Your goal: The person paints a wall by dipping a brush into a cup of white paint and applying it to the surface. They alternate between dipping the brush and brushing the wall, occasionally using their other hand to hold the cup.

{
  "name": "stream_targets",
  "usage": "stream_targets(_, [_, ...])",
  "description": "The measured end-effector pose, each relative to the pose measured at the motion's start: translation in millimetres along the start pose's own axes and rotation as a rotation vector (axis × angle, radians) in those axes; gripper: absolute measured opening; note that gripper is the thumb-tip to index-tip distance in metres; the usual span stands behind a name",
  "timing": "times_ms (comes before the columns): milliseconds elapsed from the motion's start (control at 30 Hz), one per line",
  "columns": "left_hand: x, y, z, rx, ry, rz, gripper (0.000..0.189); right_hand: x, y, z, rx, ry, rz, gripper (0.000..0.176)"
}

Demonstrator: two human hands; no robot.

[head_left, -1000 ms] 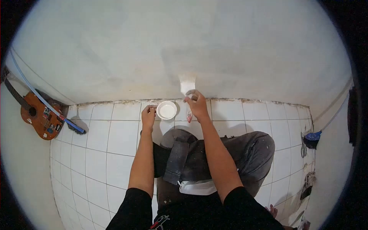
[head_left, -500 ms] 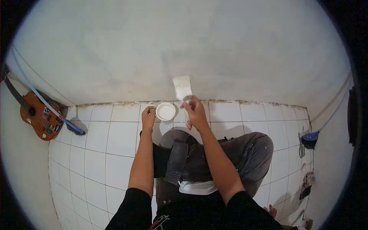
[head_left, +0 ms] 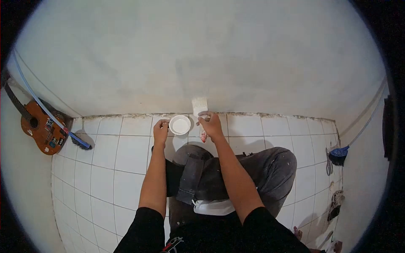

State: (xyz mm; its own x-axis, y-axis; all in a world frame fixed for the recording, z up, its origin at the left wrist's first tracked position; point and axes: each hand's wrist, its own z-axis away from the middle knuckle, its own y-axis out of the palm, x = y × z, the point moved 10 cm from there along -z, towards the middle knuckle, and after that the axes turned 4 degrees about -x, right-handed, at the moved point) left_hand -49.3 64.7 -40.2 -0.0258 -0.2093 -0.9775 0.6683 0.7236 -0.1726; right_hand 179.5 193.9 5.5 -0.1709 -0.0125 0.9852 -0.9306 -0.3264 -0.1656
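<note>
Brush (head_left: 200, 105) in right hand (head_left: 211, 125) (handle (head_left: 203, 136) partly out of sight)

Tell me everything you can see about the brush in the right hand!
The brush has a wide, flat, whitish head and a narrower handle with a reddish end. The head looks coated in something white, maybe paint. The fingers of the right hand hold it around the middle, hiding part of it. Its head points to the wall and seems to touch it low down; the handle points back towards the person. What the handle is made of, I can't tell.
</note>
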Motion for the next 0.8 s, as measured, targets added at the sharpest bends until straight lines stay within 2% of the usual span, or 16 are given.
stream_targets(33, [-1.2, -0.4, 1.7, 0.004, -0.006, 0.011, 0.019, -0.6, -0.1, -0.5, -0.027, -0.04, 0.022, 0.026])
stream_targets(133, [-1.3, -1.4, -1.5, 0.011, 0.036, 0.007, 0.019, 20.6, -4.7, 19.6, -0.006, -0.016, -0.046, 0.027])
stream_targets(167, [-0.3, -1.2, 0.8, 0.003, 0.016, 0.037, 0.019, 33.5, -7.5, 21.2, -0.052, -0.169, -0.024, 0.025])
stream_targets(300, [0.4, 0.0, -2.1, 0.014, 0.023, 0.016, 0.02, 63.1, -2.3, 29.7, -0.007, -0.152, -0.093, 0.022])
stream_targets(367, [1.7, 0.6, -3.8, 0.013, 0.009, 0.011, 0.02, 75.2, -4.2, 26.6, -0.062, -0.151, 0.236, 0.019])
stream_targets(467, [1.1, 0.5, -0.5, 0.011, -0.005, 0.008, 0.019, 68.7, 2.2, 18.3, -0.114, -0.246, 0.336, 0.019])
stream_targets(600, [3.2, 1.5, -4.7, 0.016, 0.018, 0.036, 0.019, 62.0, 6.6, 14.0, -0.095, -0.259, 0.445, 0.021])
stream_targets(667, [2.8, 2.5, -4.2, 0.017, 0.02, 0.012, 0.018, 58.8, 9.0, 14.1, -0.136, -0.385, 0.52, 0.014])
stream_targets(800, [1.0, 1.3, -2.7, 0.018, 0.029, 0.01, 0.019, 55.7, 7.6, 25.8, -0.079, -0.269, 0.564, 0.016])
